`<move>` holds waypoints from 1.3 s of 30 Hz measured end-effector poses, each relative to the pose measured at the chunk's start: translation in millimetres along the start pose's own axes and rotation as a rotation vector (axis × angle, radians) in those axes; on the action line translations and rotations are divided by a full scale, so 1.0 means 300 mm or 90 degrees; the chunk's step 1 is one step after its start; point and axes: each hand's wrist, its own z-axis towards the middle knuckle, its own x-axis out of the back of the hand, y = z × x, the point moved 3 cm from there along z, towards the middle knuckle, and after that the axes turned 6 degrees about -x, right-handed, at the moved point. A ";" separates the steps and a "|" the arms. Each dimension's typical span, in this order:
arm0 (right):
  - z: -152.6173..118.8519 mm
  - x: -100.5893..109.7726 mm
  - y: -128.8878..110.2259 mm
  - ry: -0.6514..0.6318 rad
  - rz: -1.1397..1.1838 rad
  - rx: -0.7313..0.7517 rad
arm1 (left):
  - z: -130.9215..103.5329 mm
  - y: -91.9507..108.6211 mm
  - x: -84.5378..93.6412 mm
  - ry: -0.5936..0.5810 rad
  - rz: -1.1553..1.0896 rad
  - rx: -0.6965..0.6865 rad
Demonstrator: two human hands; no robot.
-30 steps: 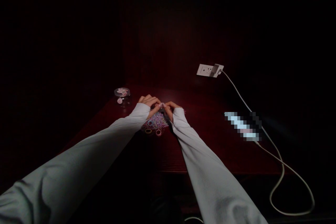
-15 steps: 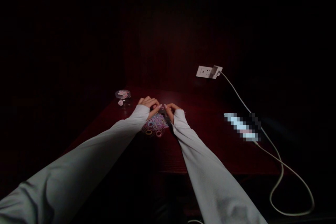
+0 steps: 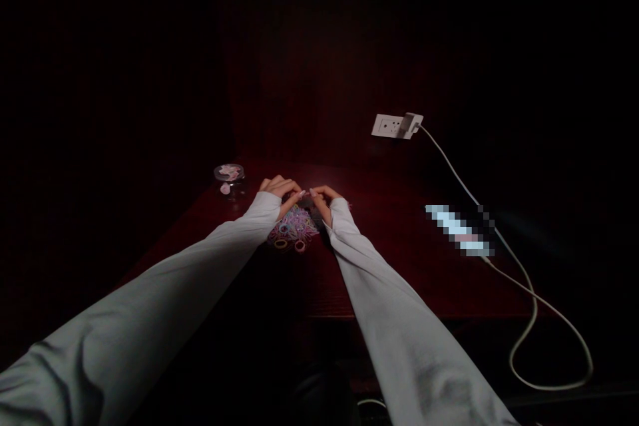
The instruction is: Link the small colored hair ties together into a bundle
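A pile of small coloured hair ties [image 3: 298, 225] in purple, pink, blue and yellow lies on the dark red table [image 3: 399, 259]. Just beyond the pile my two hands come together, their fingertips close to each other. My left hand [image 3: 279, 190] is closed, thumb and forefinger pinched at a small pink band that looks like a hair tie. From the other side my right hand [image 3: 324, 197] pinches at the same band with thumb and forefinger. Its exact shape is too small and dim to make out. Pink bits show beside the right wrist.
At the back left stands a clear round jar [image 3: 229, 173] with pink-and-white pieces at its lid. A blurred-out lit phone [image 3: 456, 229] lies to the right. Its white cable [image 3: 529, 279] loops past the table edge, up to a charger in the wall socket [image 3: 389, 126].
The whole view has shifted slightly, so everything sits a little higher. Both hands keep their pinch near each other, with only small finger movement.
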 end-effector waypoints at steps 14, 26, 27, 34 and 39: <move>0.004 0.006 0.012 0.011 -0.032 -0.005 | -0.002 0.009 0.012 0.027 -0.031 0.037; -0.005 0.013 0.005 0.022 -0.026 -0.002 | 0.006 -0.021 -0.019 0.042 -0.060 0.068; -0.004 0.015 0.003 0.023 -0.030 -0.003 | 0.004 -0.021 -0.019 0.042 -0.055 0.068; 0.001 0.023 0.007 0.031 0.004 -0.020 | 0.000 -0.011 -0.011 0.033 -0.039 0.053; 0.001 0.022 0.025 0.012 0.022 -0.015 | 0.001 -0.007 -0.014 0.047 -0.056 0.042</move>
